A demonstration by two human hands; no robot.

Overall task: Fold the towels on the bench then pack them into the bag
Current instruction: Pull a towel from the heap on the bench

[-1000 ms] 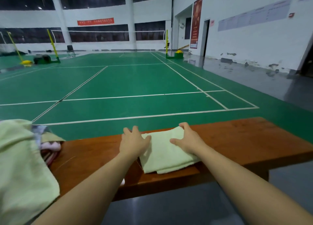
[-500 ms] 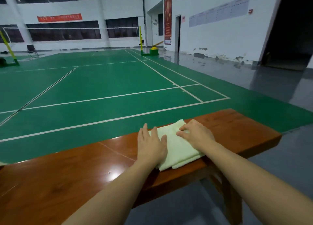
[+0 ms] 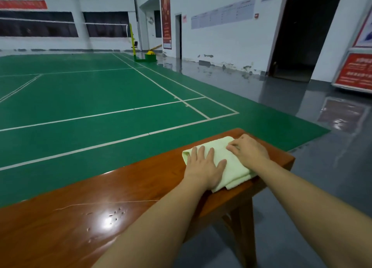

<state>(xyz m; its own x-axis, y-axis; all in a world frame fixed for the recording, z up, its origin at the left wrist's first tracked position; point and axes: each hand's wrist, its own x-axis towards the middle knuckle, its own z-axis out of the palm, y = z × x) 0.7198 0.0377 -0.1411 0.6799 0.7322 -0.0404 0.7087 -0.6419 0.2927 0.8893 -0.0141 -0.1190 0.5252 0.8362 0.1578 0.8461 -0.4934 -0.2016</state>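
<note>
Towel near bench end: slip risk

Towel (image 3: 231,163), folded, lying near right end of bench (image 3: 141,187). Left hand (image 3: 203,167) pressing flat, fingers straight and spread; right hand (image 3: 249,151) resting on far corner, fingers loosely bent. Possibly sliding off the near edge if pushed. Leaving bare wood leftward; bag not showing.

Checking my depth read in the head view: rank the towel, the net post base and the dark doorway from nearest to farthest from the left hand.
1. Towel, under the left hand on the bench.
2. Dark doorway, far right.
3. Net post base, across the court.
The last two are too close to call.
</note>
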